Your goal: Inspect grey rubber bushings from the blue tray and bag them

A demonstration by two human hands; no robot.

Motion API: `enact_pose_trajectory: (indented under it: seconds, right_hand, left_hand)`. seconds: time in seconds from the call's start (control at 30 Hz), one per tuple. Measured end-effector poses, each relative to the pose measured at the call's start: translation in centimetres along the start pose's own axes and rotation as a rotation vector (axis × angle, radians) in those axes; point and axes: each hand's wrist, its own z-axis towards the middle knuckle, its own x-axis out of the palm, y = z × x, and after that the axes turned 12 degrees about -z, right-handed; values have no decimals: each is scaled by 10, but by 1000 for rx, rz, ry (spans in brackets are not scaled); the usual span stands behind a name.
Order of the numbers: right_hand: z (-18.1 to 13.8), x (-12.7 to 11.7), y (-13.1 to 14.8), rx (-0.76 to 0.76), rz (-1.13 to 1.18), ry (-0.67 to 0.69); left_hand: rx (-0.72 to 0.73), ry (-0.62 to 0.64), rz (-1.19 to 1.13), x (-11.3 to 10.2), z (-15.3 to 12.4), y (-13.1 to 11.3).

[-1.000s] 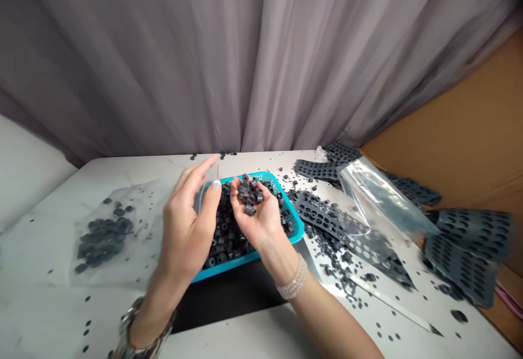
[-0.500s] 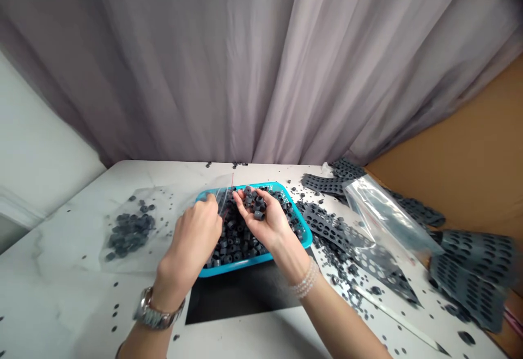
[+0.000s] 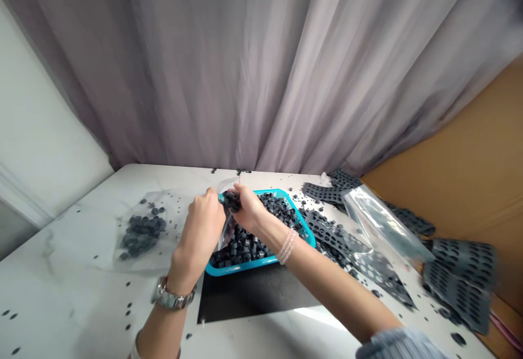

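A clear plastic zip bag (image 3: 143, 258) lies across the table's left side, with a heap of black rubber pieces (image 3: 144, 233) showing through it. My left hand (image 3: 203, 218) is closed on the bag's mouth, above the left side of a turquoise basket (image 3: 245, 266). Cupped round several black rubber pieces (image 3: 232, 201), my right hand (image 3: 250, 206) is tilted at the bag's opening. Its fingertips are partly hidden by the pieces and the bag. Many small black cylindrical pieces (image 3: 245, 244) fill the basket below both hands.
A black mat (image 3: 253, 293) lies under the basket. To the right are perforated black rubber sheets (image 3: 460, 283), another clear bag (image 3: 384, 223) and scattered black bits (image 3: 347, 261). A grey curtain (image 3: 196, 75) hangs behind the table.
My right hand has moved left and turned from palm-up over the basket to the bag's mouth, carrying the black rubber pieces. The left hand keeps hold of the bag; the view has shifted slightly.
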Motion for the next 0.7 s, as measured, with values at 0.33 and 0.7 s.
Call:
enact_pose_trajectory:
  seconds: [0.33, 0.7]
  right_hand:
    - [14, -4, 30, -211, -693, 97]
    - [-10, -19, 27, -746, -1186, -133]
  left_hand:
    - [56, -105, -12, -12, 6, 26]
    - [34, -254, -98, -42, -4, 27]
